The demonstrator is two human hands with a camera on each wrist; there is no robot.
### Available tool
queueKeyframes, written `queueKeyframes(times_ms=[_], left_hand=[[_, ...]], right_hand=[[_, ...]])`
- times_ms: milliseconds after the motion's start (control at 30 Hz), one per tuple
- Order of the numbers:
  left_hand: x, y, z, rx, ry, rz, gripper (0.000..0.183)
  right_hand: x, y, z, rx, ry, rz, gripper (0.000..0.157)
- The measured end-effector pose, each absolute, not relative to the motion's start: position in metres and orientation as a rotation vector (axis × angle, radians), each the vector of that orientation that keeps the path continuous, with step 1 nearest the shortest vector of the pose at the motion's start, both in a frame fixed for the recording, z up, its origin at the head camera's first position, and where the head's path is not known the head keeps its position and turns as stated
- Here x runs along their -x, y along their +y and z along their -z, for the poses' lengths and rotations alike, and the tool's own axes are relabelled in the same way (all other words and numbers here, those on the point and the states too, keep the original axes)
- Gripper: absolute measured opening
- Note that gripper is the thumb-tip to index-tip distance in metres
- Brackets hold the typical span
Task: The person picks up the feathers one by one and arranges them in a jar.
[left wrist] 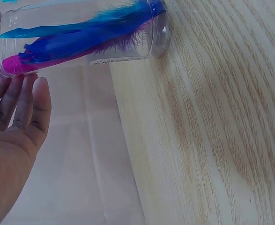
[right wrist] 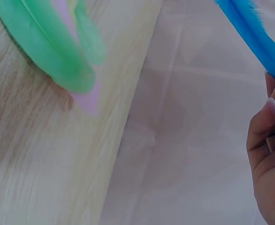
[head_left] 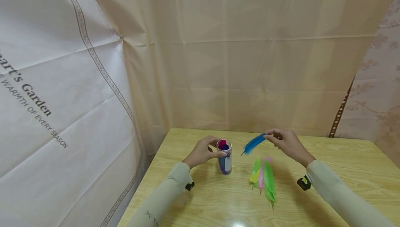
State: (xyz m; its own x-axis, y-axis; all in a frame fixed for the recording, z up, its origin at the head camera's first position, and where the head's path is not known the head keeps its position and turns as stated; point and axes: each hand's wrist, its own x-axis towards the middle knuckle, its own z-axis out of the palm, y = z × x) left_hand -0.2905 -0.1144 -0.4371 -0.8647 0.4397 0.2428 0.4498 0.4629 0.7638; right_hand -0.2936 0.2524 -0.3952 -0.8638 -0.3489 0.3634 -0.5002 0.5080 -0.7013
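Observation:
My left hand (head_left: 204,151) grips a clear plastic jar (head_left: 229,171) near its top, thumb on the near side and fingers behind. Inside the jar, blue feathers (left wrist: 76,44) and a magenta feather (left wrist: 15,64) show through the wall in the left wrist view. To the right, my right hand (head_left: 289,145) pinches a bright blue feather (head_left: 254,143) by its tip above the table. Its quill points down and left, toward the jar but apart from it. Below it lie green feathers (head_left: 268,180), a pink feather (head_left: 261,178) and a yellow feather (head_left: 254,177), partly overlapping.
The light wooden table (head_left: 193,199) ends at a beige cloth (head_left: 250,81) hanging behind it. At the left hangs a white printed cloth (head_left: 78,123); a floral cloth (head_left: 372,98) is at the right. A black wrist device (head_left: 304,183) sits under the right cuff.

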Motion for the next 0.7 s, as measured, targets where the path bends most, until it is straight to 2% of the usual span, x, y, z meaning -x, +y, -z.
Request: queueKeyframes(times_ms=[700], left_hand=[[0.290,-0.114,0.437,0.824,-2.675,1.423,0.060]], right_hand=[[0.296,0.236,0.382,-0.757,-2.528,-1.328,0.020]])
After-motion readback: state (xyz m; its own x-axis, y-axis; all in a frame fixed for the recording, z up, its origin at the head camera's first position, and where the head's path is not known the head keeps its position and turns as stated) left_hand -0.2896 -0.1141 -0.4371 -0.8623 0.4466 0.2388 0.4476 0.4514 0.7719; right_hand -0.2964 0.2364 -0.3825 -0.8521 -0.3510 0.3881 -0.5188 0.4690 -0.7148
